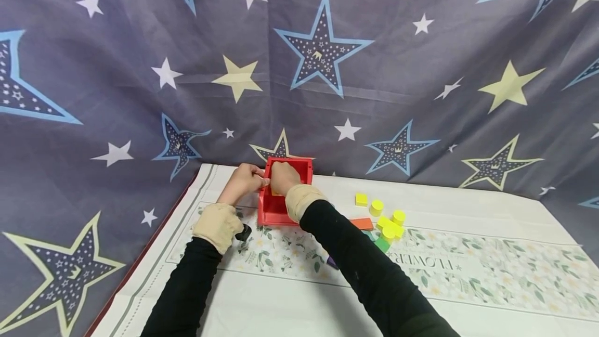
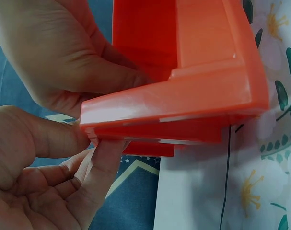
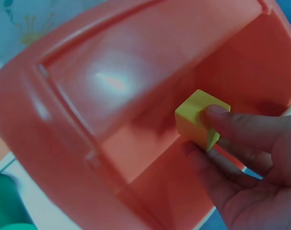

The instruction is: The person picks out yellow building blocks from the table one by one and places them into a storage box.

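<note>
A red plastic bin with an open top stands near the back edge of the table. My left hand grips its left rim; in the left wrist view the thumb and fingers pinch the bin's edge. Inside the bin, my right hand pinches a yellow cube block between thumb and fingers. In the head view the right hand reaches down past the rim and hides most of that block.
To the right of the bin lie several yellow blocks, an orange block and a green block. A purple block shows partly behind the right sleeve. A star-patterned curtain hangs directly behind the table.
</note>
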The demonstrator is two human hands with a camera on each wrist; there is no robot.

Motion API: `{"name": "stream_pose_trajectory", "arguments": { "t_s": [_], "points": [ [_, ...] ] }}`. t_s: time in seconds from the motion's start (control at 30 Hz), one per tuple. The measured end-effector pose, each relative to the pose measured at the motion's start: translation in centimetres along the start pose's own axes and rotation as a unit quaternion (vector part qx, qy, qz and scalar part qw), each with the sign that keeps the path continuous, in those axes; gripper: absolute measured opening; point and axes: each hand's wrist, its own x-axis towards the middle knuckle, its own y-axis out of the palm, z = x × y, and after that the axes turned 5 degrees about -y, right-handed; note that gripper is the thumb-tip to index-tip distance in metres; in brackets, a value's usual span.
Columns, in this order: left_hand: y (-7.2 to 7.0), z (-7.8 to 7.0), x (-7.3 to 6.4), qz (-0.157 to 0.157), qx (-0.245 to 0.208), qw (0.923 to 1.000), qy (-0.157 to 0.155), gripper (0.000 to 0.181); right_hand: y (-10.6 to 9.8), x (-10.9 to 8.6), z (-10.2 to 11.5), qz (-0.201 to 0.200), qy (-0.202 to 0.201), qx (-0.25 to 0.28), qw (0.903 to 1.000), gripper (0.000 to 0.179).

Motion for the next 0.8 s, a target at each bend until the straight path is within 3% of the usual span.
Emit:
{"name": "stream_pose_trajectory", "arguments": {
  "t_s": [0.5,0.8],
  "points": [
    [0.11,-0.02,-0.11,0.003,-0.014,0.9998,-0.016,0.024,0.96,0.46,-0.74,0.017,-0.004,0.016,0.9997,0.01],
    [0.02,0.05,-0.09,0.001,-0.012,0.9999,-0.001,0.024,0.85,0.32,-0.65,0.024,0.0,0.013,0.9996,0.014]
  ]
}}
